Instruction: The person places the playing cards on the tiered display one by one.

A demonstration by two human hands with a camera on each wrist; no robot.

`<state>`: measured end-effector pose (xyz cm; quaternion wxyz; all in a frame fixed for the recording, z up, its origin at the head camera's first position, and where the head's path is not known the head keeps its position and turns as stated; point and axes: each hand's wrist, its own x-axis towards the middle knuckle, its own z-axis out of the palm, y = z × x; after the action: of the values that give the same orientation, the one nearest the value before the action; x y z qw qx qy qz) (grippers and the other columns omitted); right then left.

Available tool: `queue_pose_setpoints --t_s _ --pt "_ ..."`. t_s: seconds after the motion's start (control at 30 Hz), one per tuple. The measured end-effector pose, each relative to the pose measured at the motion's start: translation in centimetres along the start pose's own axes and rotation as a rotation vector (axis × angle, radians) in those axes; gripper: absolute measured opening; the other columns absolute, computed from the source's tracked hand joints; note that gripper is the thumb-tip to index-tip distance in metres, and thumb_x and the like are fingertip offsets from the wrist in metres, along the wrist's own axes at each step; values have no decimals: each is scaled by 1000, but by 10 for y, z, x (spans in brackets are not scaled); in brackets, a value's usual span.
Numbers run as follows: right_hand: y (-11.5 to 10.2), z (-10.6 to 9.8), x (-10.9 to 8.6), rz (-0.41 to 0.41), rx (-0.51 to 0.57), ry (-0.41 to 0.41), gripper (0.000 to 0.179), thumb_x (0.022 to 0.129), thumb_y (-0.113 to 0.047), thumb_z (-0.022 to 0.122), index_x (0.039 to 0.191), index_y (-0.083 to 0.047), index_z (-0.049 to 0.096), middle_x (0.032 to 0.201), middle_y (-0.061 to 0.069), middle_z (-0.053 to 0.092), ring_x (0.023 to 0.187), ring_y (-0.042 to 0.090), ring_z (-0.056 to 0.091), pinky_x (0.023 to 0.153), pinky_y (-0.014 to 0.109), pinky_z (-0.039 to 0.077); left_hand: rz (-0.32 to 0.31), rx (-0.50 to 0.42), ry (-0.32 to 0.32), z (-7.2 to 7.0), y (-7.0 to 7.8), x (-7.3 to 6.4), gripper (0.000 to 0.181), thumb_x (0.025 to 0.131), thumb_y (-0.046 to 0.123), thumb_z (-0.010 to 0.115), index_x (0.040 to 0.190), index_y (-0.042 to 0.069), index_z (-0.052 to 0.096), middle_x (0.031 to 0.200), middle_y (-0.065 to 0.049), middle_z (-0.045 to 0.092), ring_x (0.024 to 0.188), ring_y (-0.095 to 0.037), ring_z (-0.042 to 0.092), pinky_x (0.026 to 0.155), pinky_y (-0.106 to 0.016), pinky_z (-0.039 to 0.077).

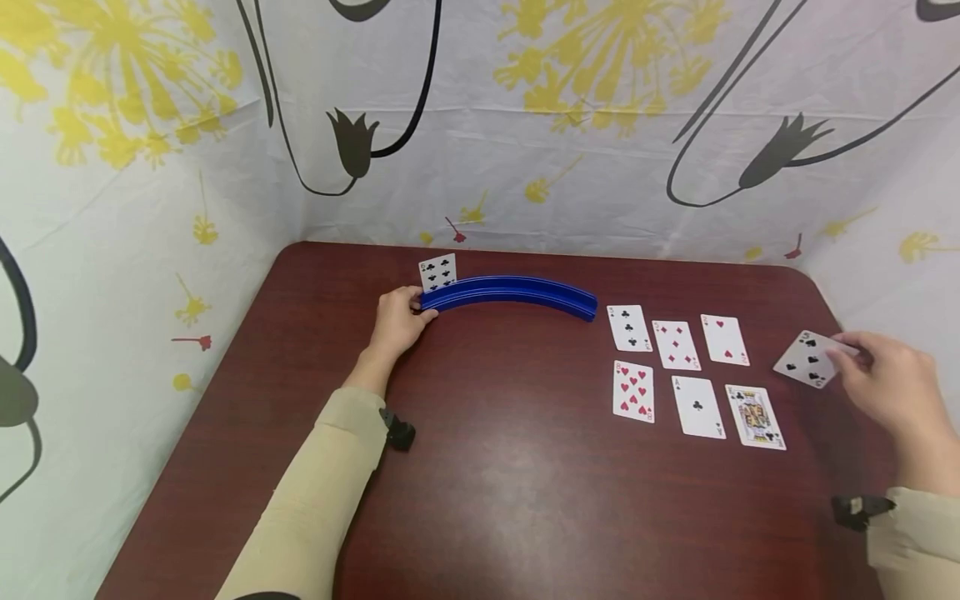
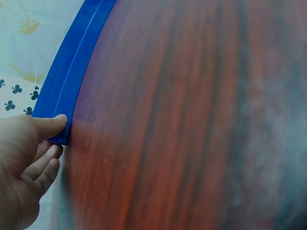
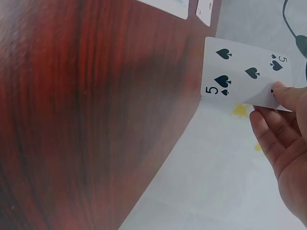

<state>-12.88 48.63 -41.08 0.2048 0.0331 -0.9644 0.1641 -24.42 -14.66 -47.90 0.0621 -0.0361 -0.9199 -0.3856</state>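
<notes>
My left hand (image 1: 399, 321) grips the left end of a curved blue card holder (image 1: 517, 289), thumb on its face and fingers beneath, as the left wrist view shows. A clubs playing card (image 1: 438, 271) stands upright in the holder near that end, its lower part hidden. At the right, my right hand (image 1: 892, 379) pinches a five of spades playing card (image 3: 240, 74) by one corner between thumb and fingers, face up. In the head view this card appears over the table's right edge, beside the cards lying there.
Two rows of face-up cards lie on the dark red-brown table (image 1: 525, 500), right of the holder. Among them are an ace of clubs (image 1: 699, 407), a king of clubs (image 1: 755, 417) and a hearts card (image 1: 633, 392). A patterned white cloth (image 1: 465, 167) hangs behind and beside the table.
</notes>
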Motion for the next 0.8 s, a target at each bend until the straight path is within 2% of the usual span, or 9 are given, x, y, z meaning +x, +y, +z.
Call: queue_pose_setpoints --t_s 0.1,0.33,0.53,0.8 --pt "-4 0 3 -8 17 5 16 92 -5 66 100 8 69 85 34 67 79 -34 18 77 56 36 -2 3 -1 0 1 0 45 90 13 80 127 -7 66 114 -23 69 100 -31 68 90 -43 57" --pt "-17 0 13 -18 21 -6 16 92 -7 67 101 6 70 80 29 68 72 -32 23 69 34 33 -1 18 -1 -1 0 1 43 90 14 80 126 -7 67 112 -23 70 99 -31 69 89 -43 57" --pt "-33 1 23 -70 49 25 14 90 -4 69 100 6 71 79 28 68 72 -33 27 64 28 33 -2 26 -4 -1 1 0 44 89 13 80 126 -6 66 114 -23 69 100 -31 69 89 -42 57" --pt "-51 3 35 -87 67 5 17 90 -2 69 104 7 70 88 30 70 77 -36 26 68 27 34 -14 28 -13 -3 3 0 47 90 13 79 130 -7 65 118 -24 68 103 -31 68 90 -43 57"
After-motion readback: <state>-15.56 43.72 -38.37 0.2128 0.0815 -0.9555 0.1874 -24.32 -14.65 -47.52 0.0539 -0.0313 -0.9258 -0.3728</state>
